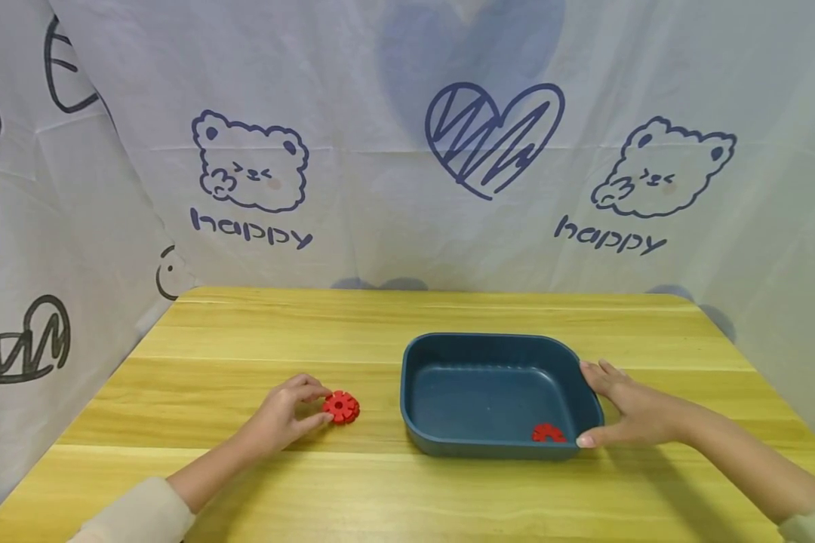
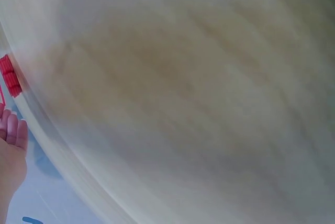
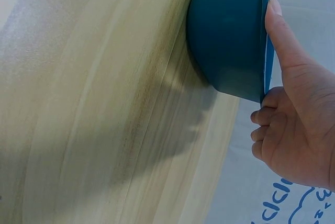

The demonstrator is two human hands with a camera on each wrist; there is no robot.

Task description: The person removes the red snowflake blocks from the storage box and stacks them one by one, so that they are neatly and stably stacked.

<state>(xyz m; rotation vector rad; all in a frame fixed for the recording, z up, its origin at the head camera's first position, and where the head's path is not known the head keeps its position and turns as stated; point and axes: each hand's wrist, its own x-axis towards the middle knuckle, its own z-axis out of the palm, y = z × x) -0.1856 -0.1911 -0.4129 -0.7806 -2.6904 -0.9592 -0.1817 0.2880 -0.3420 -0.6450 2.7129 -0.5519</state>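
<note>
My left hand pinches a red notched plastic disc between thumb and fingers, left of the basin. Just beside that disc, a small stack of red discs shows at the edge of the left wrist view; in the head view it is mostly covered. My right hand grips the right end of a dark blue rectangular basin, its thumb along the rim. Inside the basin's near right corner lies a red disc, partly hidden by the near wall.
Everything rests on a yellow wood-grain table. A white cloth with blue drawings hangs behind the table's far edge, and more cloth hangs at both sides.
</note>
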